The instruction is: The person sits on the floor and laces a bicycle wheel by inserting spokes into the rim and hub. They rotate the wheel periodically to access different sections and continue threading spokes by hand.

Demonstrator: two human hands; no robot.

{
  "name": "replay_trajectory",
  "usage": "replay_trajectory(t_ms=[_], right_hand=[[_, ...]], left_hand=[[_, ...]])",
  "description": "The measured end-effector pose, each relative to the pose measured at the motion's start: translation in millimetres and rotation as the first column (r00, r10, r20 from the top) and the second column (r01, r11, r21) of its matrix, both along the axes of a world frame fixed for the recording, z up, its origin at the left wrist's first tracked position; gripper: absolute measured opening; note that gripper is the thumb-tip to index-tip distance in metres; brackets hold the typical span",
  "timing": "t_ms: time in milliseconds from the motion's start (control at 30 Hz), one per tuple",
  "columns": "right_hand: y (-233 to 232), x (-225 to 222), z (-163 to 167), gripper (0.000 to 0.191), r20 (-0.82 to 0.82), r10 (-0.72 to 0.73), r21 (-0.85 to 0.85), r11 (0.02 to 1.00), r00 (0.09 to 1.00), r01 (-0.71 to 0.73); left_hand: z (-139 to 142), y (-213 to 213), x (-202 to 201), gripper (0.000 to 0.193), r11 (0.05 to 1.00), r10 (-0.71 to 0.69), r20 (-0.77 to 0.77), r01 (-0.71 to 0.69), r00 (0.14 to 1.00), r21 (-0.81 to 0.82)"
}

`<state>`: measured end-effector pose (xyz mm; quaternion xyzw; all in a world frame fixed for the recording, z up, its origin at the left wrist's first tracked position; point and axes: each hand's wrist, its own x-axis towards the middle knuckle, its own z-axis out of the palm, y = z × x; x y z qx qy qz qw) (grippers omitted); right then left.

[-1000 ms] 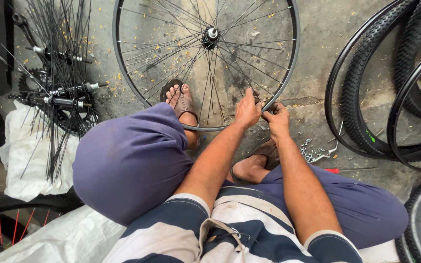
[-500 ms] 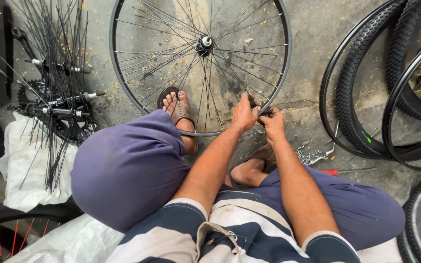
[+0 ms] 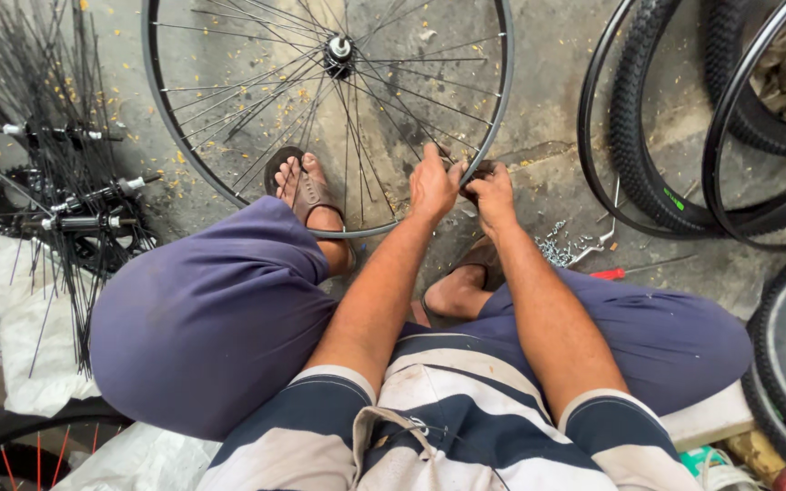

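Here my right hand (image 3: 491, 193) has its grip closed around something small and dark at the rim (image 3: 500, 109), low on its near right side; I can't tell whether it is a tool or a spoke end, since my fingers cover it. My left hand (image 3: 433, 186) sits just beside it, touching it, fingers pinched shut on a spoke (image 3: 391, 118) where it comes down to the rim. Since a second ago both hands have stayed at that same spot on the rim, and the wheel has held its place too; only my head has dipped closer, so the view sits tighter. I judge from this that I am working one spoke end and have not moved on to its neighbour.

The wheel stands nearly upright on the concrete floor (image 3: 548, 55), its hub (image 3: 338, 47) up near the top of the view, its lower rim braced against my sandalled foot (image 3: 307, 193). My other foot (image 3: 461, 286) is tucked under my right knee. Just right of my hands lies a small heap of shiny metal bits (image 3: 561, 247), with a red-handled tool (image 3: 613, 273) beside it. Tyres (image 3: 648, 136) lean well off to the right. To the left, loose spokes (image 3: 56, 164) with hubs bristle over a white bag (image 3: 20, 327).
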<state>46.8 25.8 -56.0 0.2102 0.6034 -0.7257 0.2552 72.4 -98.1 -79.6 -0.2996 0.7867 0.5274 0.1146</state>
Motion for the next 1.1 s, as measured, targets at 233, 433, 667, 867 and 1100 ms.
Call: replay_trajectory(t_ms=[233, 433, 667, 867, 1100], right_hand=[[0.4, -1.0, 8.7, 0.029, 0.067, -0.017, -0.015, 1.000, 0.998, 0.018], [4.6, -2.2, 11.4, 0.017, 0.103, -0.081, -0.080, 0.993, 0.991, 0.089], [8.4, -0.3, 7.3, 0.038, 0.172, -0.080, -0.117, 0.988, 0.982, 0.101], [7.2, 8.5, -5.4, 0.028, 0.170, -0.028, -0.175, 0.983, 0.985, 0.058], [2.5, 12.3, -12.8, 0.027, 0.179, -0.003, -0.194, 0.980, 0.984, 0.038]], left_hand=[[4.8, -1.1, -1.2, 0.040, 1.000, 0.014, -0.084, -0.013, 0.996, 0.012], [6.7, -1.4, -2.3, 0.041, 0.997, 0.026, -0.188, -0.011, 0.982, 0.081], [7.0, -1.1, -2.8, 0.040, 0.996, 0.028, -0.167, -0.014, 0.985, 0.088], [8.1, -0.4, -4.8, 0.042, 0.999, 0.017, -0.033, -0.018, 0.999, -0.034], [11.0, -5.8, -10.2, 0.042, 0.999, 0.046, -0.067, -0.045, 0.997, 0.015]])
